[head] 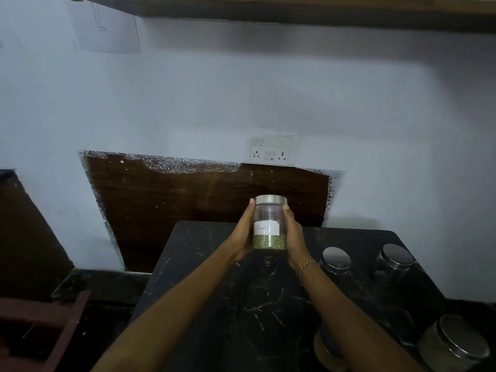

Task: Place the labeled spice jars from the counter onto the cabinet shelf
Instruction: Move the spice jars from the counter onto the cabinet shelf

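Note:
A clear spice jar (269,224) with a metal lid, a white handwritten label and green contents is held upright above the far part of the black marble counter (257,304). My left hand (243,232) grips its left side and my right hand (294,234) grips its right side, fingers curled round the glass. Three more metal-lidded jars stand on the counter to the right: one (335,261) near my right wrist, one (394,263) farther right, one (453,342) at the front right. A further jar (326,350) is partly hidden under my right forearm.
A dark wooden shelf edge (295,12) runs along the top of the view. A switch and socket plate (271,149) sits on the wall above a brown wooden panel (188,200). A dark red wooden piece of furniture (40,331) is at the lower left.

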A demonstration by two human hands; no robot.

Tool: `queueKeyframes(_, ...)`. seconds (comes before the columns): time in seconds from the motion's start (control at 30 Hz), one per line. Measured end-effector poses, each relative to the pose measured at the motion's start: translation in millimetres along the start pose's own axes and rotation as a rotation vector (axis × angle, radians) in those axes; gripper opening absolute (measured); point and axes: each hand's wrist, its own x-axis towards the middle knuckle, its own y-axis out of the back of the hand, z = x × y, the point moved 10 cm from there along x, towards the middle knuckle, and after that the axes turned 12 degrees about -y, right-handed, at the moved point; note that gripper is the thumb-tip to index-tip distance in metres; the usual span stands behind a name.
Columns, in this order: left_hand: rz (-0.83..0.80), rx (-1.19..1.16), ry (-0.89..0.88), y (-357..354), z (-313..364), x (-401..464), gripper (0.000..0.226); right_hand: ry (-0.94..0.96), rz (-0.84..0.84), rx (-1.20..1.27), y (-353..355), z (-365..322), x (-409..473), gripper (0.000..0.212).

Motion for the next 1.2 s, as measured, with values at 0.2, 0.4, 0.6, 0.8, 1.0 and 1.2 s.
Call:
queueKeyframes(0.2, -0.004, 0.053, -0.073, -13, 6, -4, 0.043, 0.055, -0.026, -0.183, 7, -16, 4, 0.039)
queueKeyframes(0.4, 0.104, 0.137, -0.166, -1, 25, 3, 0.048, -0.038, -0.303, -0.102, -8, -14, -3, 0.040)
queueKeyframes(0.6, 0.052, 0.100, -0.204, 6, 52, 6, 0.037, 0.006, -0.377, 0.031, -16, -41, -7, 0.038)
queueKeyframes(0.8, 0.065, 0.169, -0.287, 18, 95, 9, 0.037, 0.136, -0.361, -0.100, -36, -85, -17, 0.048)
queueKeyframes(1.0, 0.027, 0.154, -0.382, 6, 161, 17, 0.031, 0.303, -0.256, -0.273, -57, -154, -27, 0.040)
queueKeyframes(1.2, 0.085, 0.325, -0.529, -17, 236, 25, 0.038, 0.490, -0.122, -0.215, -59, -225, -46, 0.054)
